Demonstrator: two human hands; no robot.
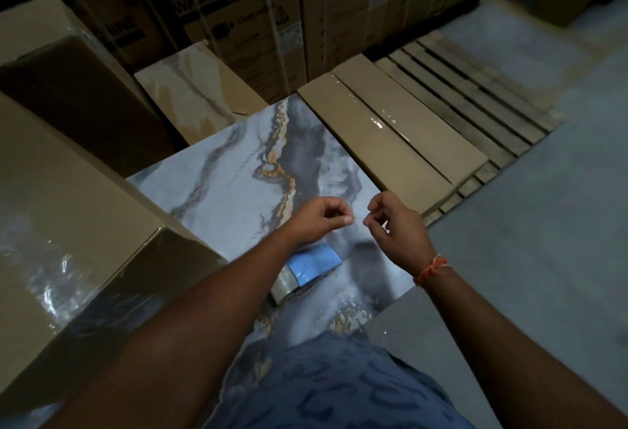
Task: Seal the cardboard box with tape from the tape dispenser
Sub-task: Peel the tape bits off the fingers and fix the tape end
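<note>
Both of my hands hover close together above a blue-grey marble-patterned slab [231,170]. My left hand [317,221] has thumb and forefinger pinched. My right hand [396,228] has its fingers curled in, with an orange thread at the wrist. I see no tape between the hands. The tape dispenser [307,270], blue with a clear roll, lies on the slab just under my left forearm, untouched. A large cardboard box [68,211] with glossy tape on top stands at my left. A long flat cardboard box [394,136] with clear tape along its seam lies beyond my hands.
Tall washing-machine cartons [244,17] form a wall at the back. A wooden pallet [475,98] lies under and right of the flat box. A beige marble slab [193,88] leans behind the blue one. Grey floor [543,241] spreads to the right.
</note>
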